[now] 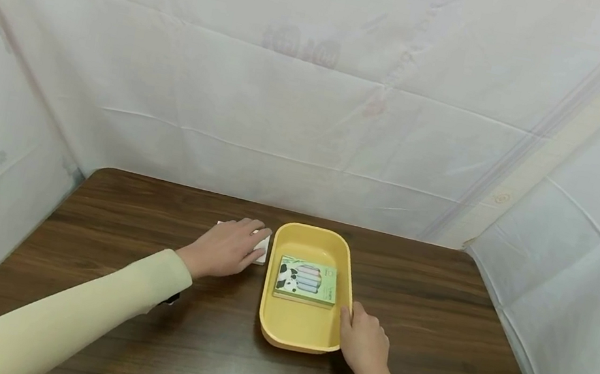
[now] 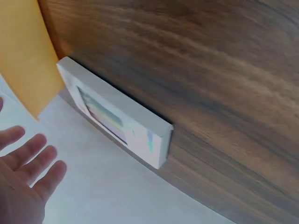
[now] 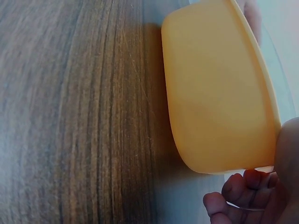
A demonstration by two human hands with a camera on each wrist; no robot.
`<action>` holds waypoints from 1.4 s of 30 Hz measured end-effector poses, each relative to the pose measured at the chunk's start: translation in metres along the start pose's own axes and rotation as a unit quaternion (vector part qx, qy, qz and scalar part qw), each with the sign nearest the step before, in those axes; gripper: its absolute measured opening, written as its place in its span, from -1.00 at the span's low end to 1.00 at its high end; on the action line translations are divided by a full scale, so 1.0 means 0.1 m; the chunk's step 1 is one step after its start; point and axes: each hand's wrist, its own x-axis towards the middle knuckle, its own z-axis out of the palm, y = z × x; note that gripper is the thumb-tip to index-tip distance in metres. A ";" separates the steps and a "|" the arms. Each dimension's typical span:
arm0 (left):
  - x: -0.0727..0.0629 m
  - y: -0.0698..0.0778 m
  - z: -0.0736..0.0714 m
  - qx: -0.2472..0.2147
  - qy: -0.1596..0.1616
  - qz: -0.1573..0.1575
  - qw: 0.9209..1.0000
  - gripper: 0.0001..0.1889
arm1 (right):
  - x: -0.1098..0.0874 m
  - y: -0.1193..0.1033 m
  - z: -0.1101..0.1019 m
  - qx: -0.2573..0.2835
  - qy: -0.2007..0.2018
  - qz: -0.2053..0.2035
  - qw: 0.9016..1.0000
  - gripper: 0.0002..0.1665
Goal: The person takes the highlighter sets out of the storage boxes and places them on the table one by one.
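Gripping yellow tub point(image 1: 300, 329) at its side, right hand point(image 1: 367, 345); left hand point(image 1: 227, 249) near white box point(image 2: 110, 109), fingers loosely apart
Box beside tub on bench point(image 1: 177, 352); probably light, stiff; best pinched across opposite edges

Nothing readable, neither white box point(image 2: 115, 112) nor green box point(image 1: 306, 281)

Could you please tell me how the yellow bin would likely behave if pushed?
The yellow bin will probably keep its shape, since its walls look unbowed. It may slide rather than tip, being broad and shallow. The green box might shift, with bare floor beside it.
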 end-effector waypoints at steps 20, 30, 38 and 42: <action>0.29 0.28 -0.03 -0.014 0.001 0.083 0.996 -0.46 | 0.01 0.00 0.01 0.001 0.004 0.004 1.000 -0.65; 0.34 0.36 -0.03 -0.021 -0.047 0.084 0.995 -0.36 | -0.01 -0.02 0.00 0.006 0.004 0.006 1.000 -0.66; 0.39 0.44 -0.01 -0.043 -0.102 0.072 0.991 -0.34 | -0.01 -0.01 0.01 0.004 0.006 0.005 1.000 -0.66; 0.42 0.48 -0.02 -0.048 -0.122 0.069 0.989 -0.33 | 0.00 0.00 0.02 0.007 0.009 0.004 1.000 -0.65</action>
